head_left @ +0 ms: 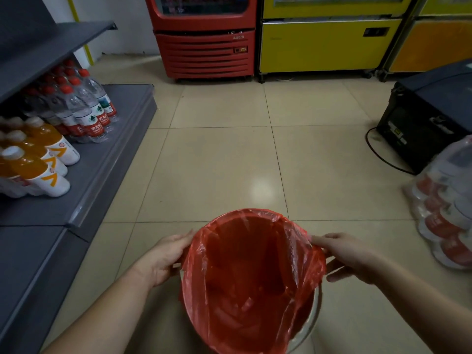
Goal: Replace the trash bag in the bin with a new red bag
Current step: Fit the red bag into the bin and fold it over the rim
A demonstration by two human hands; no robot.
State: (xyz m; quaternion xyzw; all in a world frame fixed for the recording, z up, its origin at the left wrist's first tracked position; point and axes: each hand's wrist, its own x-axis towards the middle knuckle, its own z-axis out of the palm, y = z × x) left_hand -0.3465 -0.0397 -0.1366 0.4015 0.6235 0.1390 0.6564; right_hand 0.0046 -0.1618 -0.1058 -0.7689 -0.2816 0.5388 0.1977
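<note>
**Hands Stretching Red Bag Over Bin**

Left hand (163, 256) on the left side of the red bag (251, 277), fingers closed on a fold of the thin plastic at the bag's left edge. Pulling that edge outward.

Red bag wide open in the middle, near the bottom edge of the floor view. Mouth round and stretched, far edge already folded over the top of the bin. Inside deep, wrinkly, with nothing in it. Bin (310, 325) mostly hidden under the plastic; only a pale, shiny bit of its rim showing at the lower right. Standing on the tan tile floor (217, 162).

Right hand (350, 256) on the right side of the bag, pinching the plastic at the right edge between thumb and fingers. Some loose plastic bunched under that hand.

Farther off, from left to right: grey shelf (109, 159) along the left edge of the floor, holding orange drink bottles (38, 159) near the front and water bottles (86, 108) with red caps behind them. Red cooler (207, 52) against the back wall. Yellow cooler (324, 44) just beside it. Black box (424, 116) with a cord at the right edge of the floor. Wrapped pack of bottles (447, 205) near it, closer to the right hand.
</note>
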